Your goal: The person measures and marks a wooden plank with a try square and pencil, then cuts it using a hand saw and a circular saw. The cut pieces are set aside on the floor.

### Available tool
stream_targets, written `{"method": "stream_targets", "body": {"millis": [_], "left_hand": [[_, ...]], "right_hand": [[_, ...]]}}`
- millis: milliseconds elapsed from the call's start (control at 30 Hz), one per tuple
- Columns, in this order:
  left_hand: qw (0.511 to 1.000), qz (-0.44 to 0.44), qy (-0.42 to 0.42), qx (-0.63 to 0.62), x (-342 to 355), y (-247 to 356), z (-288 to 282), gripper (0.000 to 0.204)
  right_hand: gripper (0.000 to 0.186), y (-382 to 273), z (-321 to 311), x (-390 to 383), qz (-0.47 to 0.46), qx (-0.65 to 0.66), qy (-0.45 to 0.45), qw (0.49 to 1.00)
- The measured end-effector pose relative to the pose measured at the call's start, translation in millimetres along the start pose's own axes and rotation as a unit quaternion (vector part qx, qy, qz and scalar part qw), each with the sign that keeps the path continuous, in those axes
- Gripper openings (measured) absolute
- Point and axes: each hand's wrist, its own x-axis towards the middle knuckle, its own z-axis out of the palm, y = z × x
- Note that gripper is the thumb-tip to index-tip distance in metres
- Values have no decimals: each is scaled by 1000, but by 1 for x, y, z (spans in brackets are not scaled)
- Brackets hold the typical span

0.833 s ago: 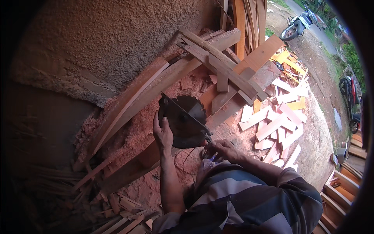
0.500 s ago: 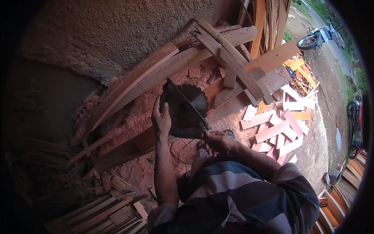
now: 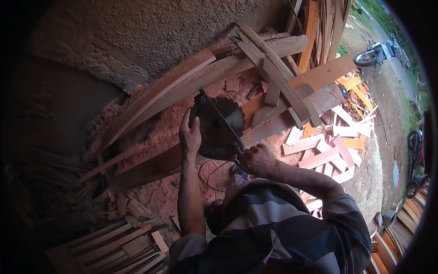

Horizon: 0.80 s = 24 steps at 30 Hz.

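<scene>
A dark circular saw (image 3: 216, 125) is held up in front of me, its round toothed blade facing up past the straight edge of its base plate. My left hand (image 3: 190, 135) supports the saw's left side, thumb raised along it and fingers partly hidden behind. At the saw's lower right end my right hand (image 3: 258, 160) is closed in a fist around a part there; its fingers hide exactly which part. A thin dark cable (image 3: 204, 179) loops below the saw.
Behind the saw lie long curved planks (image 3: 173, 86) and crossed boards (image 3: 279, 77), strewn with reddish sawdust. Pale offcuts (image 3: 324, 153) are heaped to the right. Wood strips (image 3: 114, 246) are stacked at lower left. A rough wall (image 3: 137, 36) rises behind; a motorcycle (image 3: 378, 52) stands outside.
My right hand has shifted up slightly and closed into a tighter fist at the saw's lower end. The saw and my left hand stay nearly in place; the whole view has shifted a little.
</scene>
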Motion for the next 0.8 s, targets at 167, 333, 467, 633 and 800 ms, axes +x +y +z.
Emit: {"method": "stream_targets", "body": {"millis": [167,333,467,633,800], "left_hand": [[1000,-8,1,22,1,2,0,54],[1000,-8,-10,3,6,4,-2,55],[1000,1,-30,-3,9,1,-4,54],[997,-9,-54,-58,13,-4,-7,53],[996,13,-74,-50,18,-7,-9,52]], "right_hand": [[28,14,-26,7,-122,-1,2,993],[31,37,-30,34,-235,0,89,968],[25,42,-21,47,-293,18,94,951],[25,41,-13,40,-308,8,109,945],[39,57,-14,29,-324,57,143,933]]}}
